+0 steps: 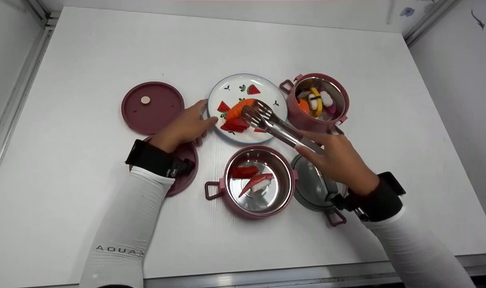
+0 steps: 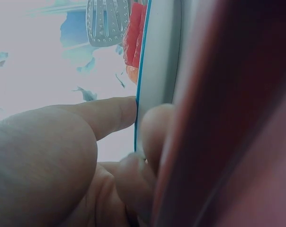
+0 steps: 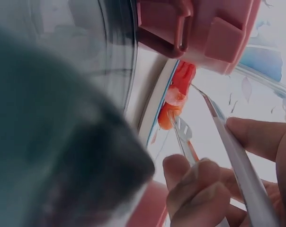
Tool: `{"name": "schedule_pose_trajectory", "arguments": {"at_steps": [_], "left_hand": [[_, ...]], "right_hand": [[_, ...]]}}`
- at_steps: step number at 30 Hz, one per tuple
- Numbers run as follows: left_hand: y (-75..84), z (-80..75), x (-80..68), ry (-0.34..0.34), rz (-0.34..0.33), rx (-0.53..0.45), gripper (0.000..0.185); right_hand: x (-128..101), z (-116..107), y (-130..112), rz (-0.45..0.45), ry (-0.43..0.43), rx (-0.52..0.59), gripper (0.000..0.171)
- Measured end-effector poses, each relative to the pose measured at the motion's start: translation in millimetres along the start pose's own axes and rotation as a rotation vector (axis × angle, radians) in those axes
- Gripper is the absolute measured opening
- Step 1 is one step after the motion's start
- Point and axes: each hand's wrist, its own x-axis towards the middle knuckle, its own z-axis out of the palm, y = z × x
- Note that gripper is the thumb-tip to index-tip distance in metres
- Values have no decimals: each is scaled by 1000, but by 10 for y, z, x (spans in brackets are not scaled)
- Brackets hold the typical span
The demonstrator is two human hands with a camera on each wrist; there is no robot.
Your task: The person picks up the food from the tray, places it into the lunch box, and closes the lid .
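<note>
My left hand (image 1: 187, 125) holds the rim of a white plate (image 1: 217, 94) with a blue edge and watermelon prints. In the left wrist view its thumb lies over the rim, with curled fingers at the plate's outer side. My right hand (image 1: 341, 160) grips metal tongs (image 1: 285, 135), slotted tips apart and angled down over the plate. Right at those tips lies an orange toy food piece (image 1: 240, 109), ridged on top. Beside it sit red toy slices (image 1: 235, 125). In the right wrist view, the tong arms (image 3: 235, 163) spread between thumb and fingers.
Nearest me stands a pink pot (image 1: 257, 215) holding two red toy pieces, one on white rice. Another pink pot (image 1: 307, 120) at back right contains several toy sushi pieces. Maroon lids (image 1: 155, 116) lie left, one partly beneath my left forearm. A grey-green lid (image 1: 309, 186) sits under my right wrist.
</note>
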Motion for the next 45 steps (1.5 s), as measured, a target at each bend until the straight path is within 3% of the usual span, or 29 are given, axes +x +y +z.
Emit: {"name": "schedule_pose_trajectory", "arguments": {"at_steps": [15,25,31,37,45], "left_hand": [[-13,19,9,2,-9,6,67],[-5,28,15,-1,-14,25,68],[11,29,2,7,-12,41,67],[4,23,-1,3,-21,34,68],[12,-5,-16,1,-14,46,70]], "right_hand": [[73,20,41,14,-58,90,40],[29,56,117,-7,-8,140,37],[-43,23,157,-15,69,121,35],[-265,-72,124,-34,117,109,37],[-788,-184,-52,-33,125,119,37]]}}
